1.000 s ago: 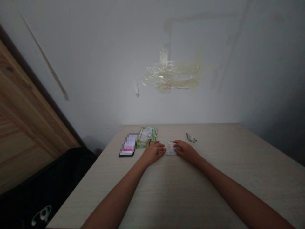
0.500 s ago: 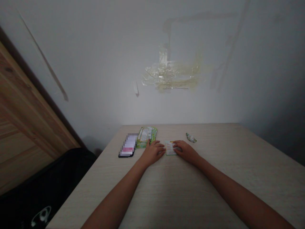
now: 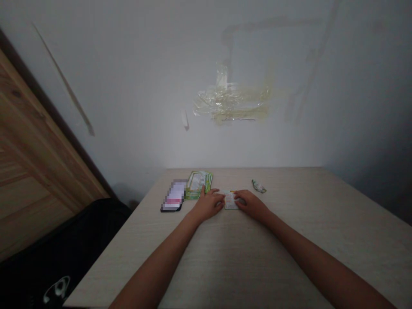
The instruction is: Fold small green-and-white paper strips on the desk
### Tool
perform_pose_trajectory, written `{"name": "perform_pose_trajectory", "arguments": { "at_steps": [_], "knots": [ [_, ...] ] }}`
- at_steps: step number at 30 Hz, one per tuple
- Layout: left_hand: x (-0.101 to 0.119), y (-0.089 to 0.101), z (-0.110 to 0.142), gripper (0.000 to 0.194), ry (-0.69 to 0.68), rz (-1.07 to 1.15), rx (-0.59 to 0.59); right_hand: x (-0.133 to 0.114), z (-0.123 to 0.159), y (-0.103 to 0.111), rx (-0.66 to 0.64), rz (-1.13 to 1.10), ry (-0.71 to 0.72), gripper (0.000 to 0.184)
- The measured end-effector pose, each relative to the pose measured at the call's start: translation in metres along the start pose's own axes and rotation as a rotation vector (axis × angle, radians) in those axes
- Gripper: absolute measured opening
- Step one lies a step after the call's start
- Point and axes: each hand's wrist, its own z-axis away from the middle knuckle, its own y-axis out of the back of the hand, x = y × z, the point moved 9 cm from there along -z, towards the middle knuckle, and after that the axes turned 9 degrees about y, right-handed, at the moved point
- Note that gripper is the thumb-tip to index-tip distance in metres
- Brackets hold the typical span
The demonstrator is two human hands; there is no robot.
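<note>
A small white card (image 3: 230, 201) with printed lines and green edging lies on the table between my hands. At its left edge, my left hand (image 3: 209, 204) has its bent fingertips and thumb closed on it. My right hand (image 3: 249, 202) grips the opposite edge with fingers curled, hiding part of that side. Behind my left hand is a fanned stack of green-edged cards (image 3: 197, 182); one left finger reaches up in front of the stack. The small print on the card is too blurred to read.
A phone (image 3: 174, 196) with a blurred screen lies left of the stack. A crumpled green-and-white wrapper (image 3: 258, 186) rests beyond my right hand. The pale wooden table (image 3: 238, 266) meets a wall (image 3: 135, 86) with old tape. A black bag-like object (image 3: 74, 240) stands at the left.
My left fingers have drawn in closer to the card's left edge. My right hand stays at the right edge, its fingers slightly nearer the border. The view has shifted slightly.
</note>
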Motion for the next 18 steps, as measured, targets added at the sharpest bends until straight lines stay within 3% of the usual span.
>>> {"name": "perform_pose_trajectory", "arguments": {
  "at_steps": [11, 18],
  "knots": [
    [-0.003, -0.001, -0.009, 0.018, 0.04, 0.027, -0.014, 0.01, 0.002, 0.0, 0.034, -0.053, -0.074, 0.026],
    [0.001, 0.001, -0.011, 0.028, -0.008, 0.017, 0.013, 0.013, 0.002, 0.002, 0.034, -0.107, -0.106, 0.012]
  ]
}}
